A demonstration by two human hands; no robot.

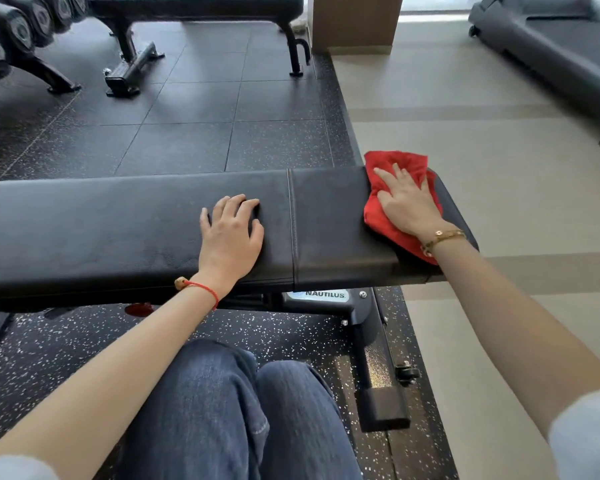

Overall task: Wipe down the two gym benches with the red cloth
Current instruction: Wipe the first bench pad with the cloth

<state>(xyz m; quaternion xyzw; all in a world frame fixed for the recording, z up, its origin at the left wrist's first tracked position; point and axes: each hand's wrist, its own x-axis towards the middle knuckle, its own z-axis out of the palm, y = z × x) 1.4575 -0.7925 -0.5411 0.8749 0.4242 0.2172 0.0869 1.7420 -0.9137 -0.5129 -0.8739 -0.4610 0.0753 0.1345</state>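
Note:
A black padded gym bench (pixel 101 223) runs across the view in front of me, with a seam at about two thirds of its length. The red cloth (pixel 381 216) lies bunched on the bench's right end. My right hand (pixel 407 202) presses flat on the cloth with straight fingers. My left hand (pixel 231 233) rests on the bench pad just left of the seam, fingers slightly bent and holding nothing. A second black bench (pixel 194 3) stands at the far side of the rubber floor, top centre.
A dumbbell rack (pixel 18 32) stands at the far left. A treadmill (pixel 551 39) sits at the upper right on the beige floor. A wooden pillar (pixel 355 22) rises behind the far bench. The bench's metal base and wheel (pixel 381 372) lie by my knees.

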